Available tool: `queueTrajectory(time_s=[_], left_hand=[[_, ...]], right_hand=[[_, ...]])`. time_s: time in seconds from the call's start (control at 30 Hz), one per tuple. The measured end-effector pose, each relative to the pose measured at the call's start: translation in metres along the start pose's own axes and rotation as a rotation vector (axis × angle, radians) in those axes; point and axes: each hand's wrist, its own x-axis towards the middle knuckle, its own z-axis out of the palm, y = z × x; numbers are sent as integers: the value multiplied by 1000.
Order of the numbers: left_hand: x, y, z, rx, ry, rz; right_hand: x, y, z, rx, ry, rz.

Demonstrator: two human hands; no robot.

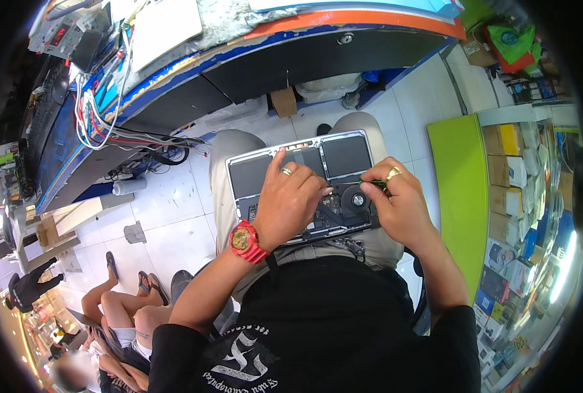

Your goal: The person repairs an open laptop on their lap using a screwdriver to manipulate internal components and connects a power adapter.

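An opened laptop [347,156] lies across the person's lap with its batteries, circuit board and round fan showing. My left hand [290,200], with a red watch above it, rests over the laptop with fingers apart, the index reaching to the upper edge and the others bent toward the middle; whether anything small is under those fingertips is unclear. My right hand [399,206] pinches a green-handled screwdriver [379,184] above the fan, its thin shaft pointing left toward my left fingertips.
A dark-fronted workbench [239,82] with cables [95,114] spans ahead, a cardboard box [283,101] beneath. A green panel [452,209] and shelves of boxes [504,170] stand at the right. Seated people [114,347] are close at lower left; another person [29,285] is farther off.
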Motion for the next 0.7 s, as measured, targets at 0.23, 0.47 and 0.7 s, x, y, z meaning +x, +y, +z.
queueTrajectory(time_s=[0.23,0.47,0.7], left_hand=[[108,-53,-97,260,366,121],[217,-76,-157,251,294,9],[275,-85,-129,441,72,89]], right_hand=[[-5,11,-12,-36,186,-39],[-14,25,-10,-40,219,-27],[-14,28,-9,-53,241,-44]])
